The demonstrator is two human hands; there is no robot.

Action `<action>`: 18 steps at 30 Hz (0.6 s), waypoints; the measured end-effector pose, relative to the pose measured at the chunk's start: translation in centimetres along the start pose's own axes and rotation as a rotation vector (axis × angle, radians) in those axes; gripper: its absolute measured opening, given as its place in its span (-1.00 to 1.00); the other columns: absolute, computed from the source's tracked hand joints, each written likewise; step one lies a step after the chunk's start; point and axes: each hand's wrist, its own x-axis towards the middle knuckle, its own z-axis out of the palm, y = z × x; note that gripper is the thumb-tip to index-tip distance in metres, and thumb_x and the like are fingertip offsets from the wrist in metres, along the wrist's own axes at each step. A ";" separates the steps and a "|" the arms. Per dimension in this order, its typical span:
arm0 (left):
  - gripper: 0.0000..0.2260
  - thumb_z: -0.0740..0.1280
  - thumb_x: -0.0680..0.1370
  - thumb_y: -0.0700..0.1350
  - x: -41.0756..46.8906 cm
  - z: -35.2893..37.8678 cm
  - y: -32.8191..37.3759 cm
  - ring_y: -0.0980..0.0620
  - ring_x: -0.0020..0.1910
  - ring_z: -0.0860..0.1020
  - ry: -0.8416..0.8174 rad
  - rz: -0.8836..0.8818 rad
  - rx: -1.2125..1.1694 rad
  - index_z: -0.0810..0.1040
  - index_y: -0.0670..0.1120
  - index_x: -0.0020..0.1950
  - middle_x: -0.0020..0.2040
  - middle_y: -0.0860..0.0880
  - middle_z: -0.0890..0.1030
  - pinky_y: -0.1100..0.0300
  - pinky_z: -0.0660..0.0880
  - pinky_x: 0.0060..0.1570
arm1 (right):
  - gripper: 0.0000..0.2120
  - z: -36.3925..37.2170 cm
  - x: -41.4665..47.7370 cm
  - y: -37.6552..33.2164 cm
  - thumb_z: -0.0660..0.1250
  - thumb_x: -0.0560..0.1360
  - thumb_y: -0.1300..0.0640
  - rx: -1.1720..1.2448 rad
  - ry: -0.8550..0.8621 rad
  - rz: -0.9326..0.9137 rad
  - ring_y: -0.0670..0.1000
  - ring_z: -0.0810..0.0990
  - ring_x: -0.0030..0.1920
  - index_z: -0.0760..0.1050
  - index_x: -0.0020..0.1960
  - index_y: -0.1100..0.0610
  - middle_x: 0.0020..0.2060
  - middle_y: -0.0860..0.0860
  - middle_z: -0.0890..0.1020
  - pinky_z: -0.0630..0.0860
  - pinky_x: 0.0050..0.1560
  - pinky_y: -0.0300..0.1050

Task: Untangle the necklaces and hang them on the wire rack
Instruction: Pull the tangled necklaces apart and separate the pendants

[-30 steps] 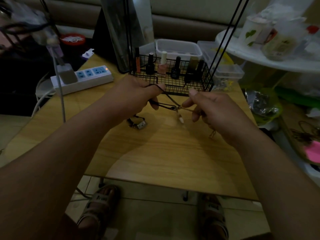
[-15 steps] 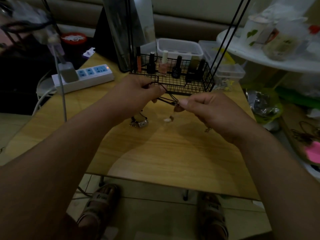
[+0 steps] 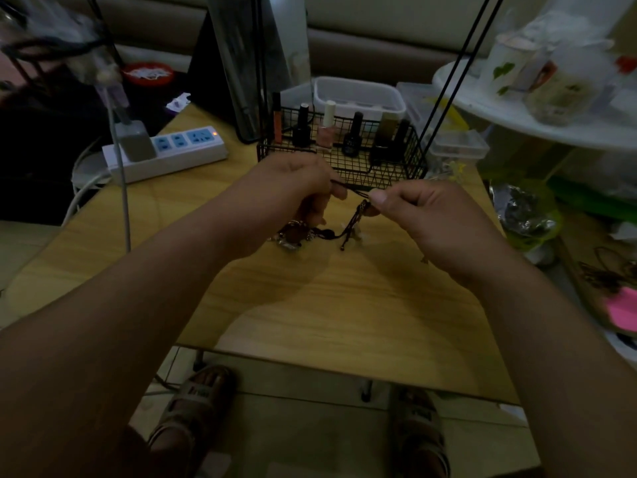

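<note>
Because the necklaces [image 3: 353,220] are knotted into one bunch, they sit partly in the air and partly on the wooden table [image 3: 344,305]. A dark cord runs taut between both hands, a loop with a pale pendant dangles below it, and the rest lies heaped on the tabletop under the left hand [image 3: 293,188]. That hand's fingers are curled round one end of the cord, while the right hand [image 3: 420,215] pinches the other end between thumb and forefinger. Just behind them stands the wire rack [image 3: 379,169], its basket holding nail polish bottles [image 3: 325,129]; no necklace shows on it. The main risk seems to be pulling the hands apart, which would likely cinch the knot tighter or snap a fine chain. A dangling end could also snag in the basket mesh, close as it is.
</note>
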 end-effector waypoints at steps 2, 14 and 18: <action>-0.73 0.22 0.68 -0.10 0.1 -0.1 0.0 -0.05 -0.30 0.50 -0.061 -0.084 -0.046 0.69 -0.13 -0.02 -0.25 -0.09 0.55 -0.01 0.47 -0.15 | -0.78 0.0 0.1 0.1 0.38 0.60 -0.13 0.000 0.017 0.021 -0.21 0.63 -0.16 0.73 -0.05 -0.06 -0.18 -0.11 0.73 0.45 -0.16 -0.18; -0.73 0.55 0.45 0.21 0.0 2.3 -1.3 0.22 -0.43 0.57 0.006 0.023 0.478 0.67 0.06 -0.03 -0.21 0.05 0.73 0.24 0.46 -0.48 | -0.79 0.6 0.0 -0.5 0.38 0.61 -0.06 0.031 0.032 -0.051 -0.29 0.64 -0.21 0.73 -0.05 0.01 -0.30 -0.21 0.69 0.46 -0.20 -0.29; -0.80 0.52 0.51 0.15 0.2 2.9 -1.8 0.14 -0.29 0.62 0.053 0.096 0.531 0.67 0.04 -0.12 -0.24 0.05 0.69 0.17 0.49 -0.32 | -0.78 1.1 0.0 -0.6 0.38 0.61 -0.06 0.028 0.031 -0.049 -0.10 0.68 -0.13 0.73 -0.05 0.03 -0.19 -0.03 0.73 0.57 -0.09 -0.11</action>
